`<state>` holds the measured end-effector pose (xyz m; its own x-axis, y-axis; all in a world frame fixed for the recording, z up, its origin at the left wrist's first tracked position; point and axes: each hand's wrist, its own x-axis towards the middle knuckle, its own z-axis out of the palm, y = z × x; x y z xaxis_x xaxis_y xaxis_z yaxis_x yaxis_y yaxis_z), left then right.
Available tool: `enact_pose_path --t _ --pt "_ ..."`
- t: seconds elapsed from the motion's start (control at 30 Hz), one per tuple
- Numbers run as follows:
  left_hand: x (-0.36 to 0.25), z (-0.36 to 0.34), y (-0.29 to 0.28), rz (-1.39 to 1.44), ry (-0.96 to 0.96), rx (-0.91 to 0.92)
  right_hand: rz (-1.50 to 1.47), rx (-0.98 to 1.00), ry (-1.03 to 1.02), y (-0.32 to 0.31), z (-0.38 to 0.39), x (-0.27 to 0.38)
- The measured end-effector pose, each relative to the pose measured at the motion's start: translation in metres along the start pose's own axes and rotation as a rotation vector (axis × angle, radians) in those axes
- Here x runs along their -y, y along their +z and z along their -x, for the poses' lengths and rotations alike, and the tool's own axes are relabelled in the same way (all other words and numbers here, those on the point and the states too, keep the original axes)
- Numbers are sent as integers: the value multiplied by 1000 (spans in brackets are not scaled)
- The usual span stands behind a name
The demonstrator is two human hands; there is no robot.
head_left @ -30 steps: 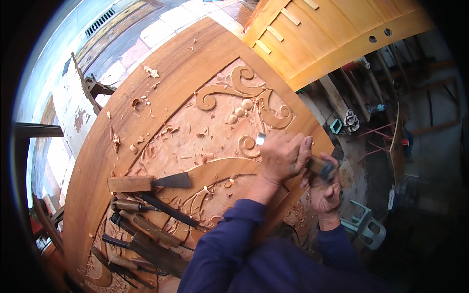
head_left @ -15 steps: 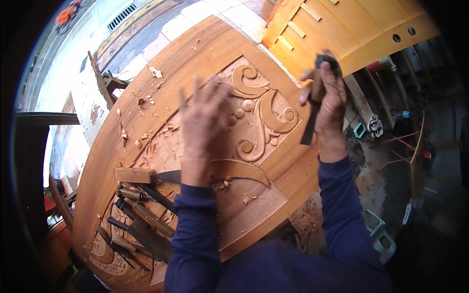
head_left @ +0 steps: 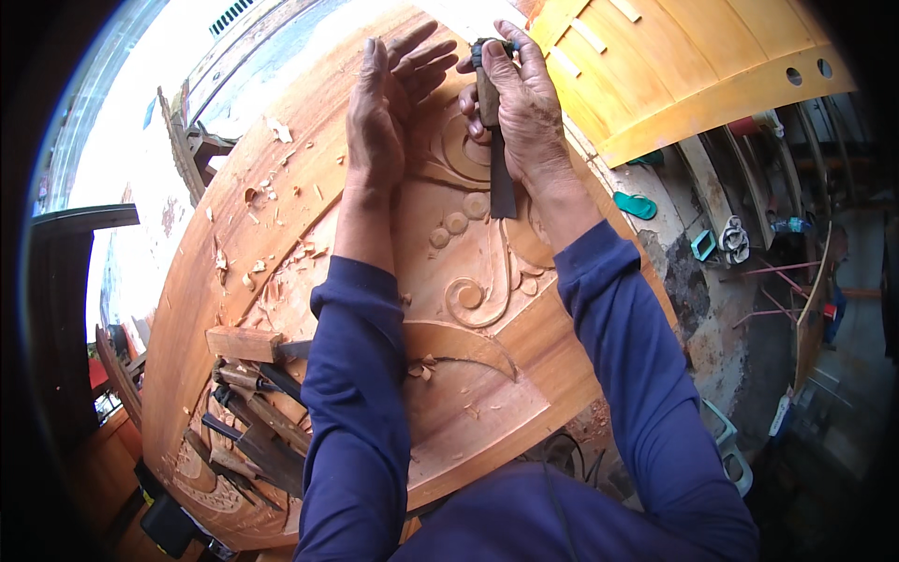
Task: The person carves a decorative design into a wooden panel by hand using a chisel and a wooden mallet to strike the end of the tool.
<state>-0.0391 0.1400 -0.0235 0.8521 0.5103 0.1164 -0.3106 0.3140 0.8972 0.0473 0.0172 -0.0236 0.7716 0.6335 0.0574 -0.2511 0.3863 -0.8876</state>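
Note:
In my right hand (head_left: 529,117) is a wood chisel (head_left: 503,178), gripped by its wooden handle. Dark wrapping binds the handle's top, and the flat dark blade points down toward me over the carving. My left hand (head_left: 389,117) is raised beside it with fingers stretched out, holding nothing. Both hands are above the far part of a big curved wooden panel (head_left: 449,436). Scrolls and round beads in relief (head_left: 454,225) show between my forearms; my hands and the chisel cover part of the carving.
Several carving tools (head_left: 272,421) lie heaped at the panel's lower left, near a wooden-handled tool (head_left: 243,344). Wood shavings (head_left: 281,131) are scattered over the left side. A yellow wooden panel (head_left: 693,75) stands at the far right, with a green slipper (head_left: 635,205) on the floor below it.
My right hand has carried the chisel left and away from me, over the carving. My left hand has moved farther up the panel and turned, close to the right one.

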Motion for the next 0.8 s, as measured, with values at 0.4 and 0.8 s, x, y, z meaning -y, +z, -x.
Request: enact_pose_path --t 0.4,0.8 --pt "0 0 5 -56 -7 23 77 34 -163 21 3 -12" --pt "11 2 -5 -132 32 -27 85 -12 -78 23 20 -17"
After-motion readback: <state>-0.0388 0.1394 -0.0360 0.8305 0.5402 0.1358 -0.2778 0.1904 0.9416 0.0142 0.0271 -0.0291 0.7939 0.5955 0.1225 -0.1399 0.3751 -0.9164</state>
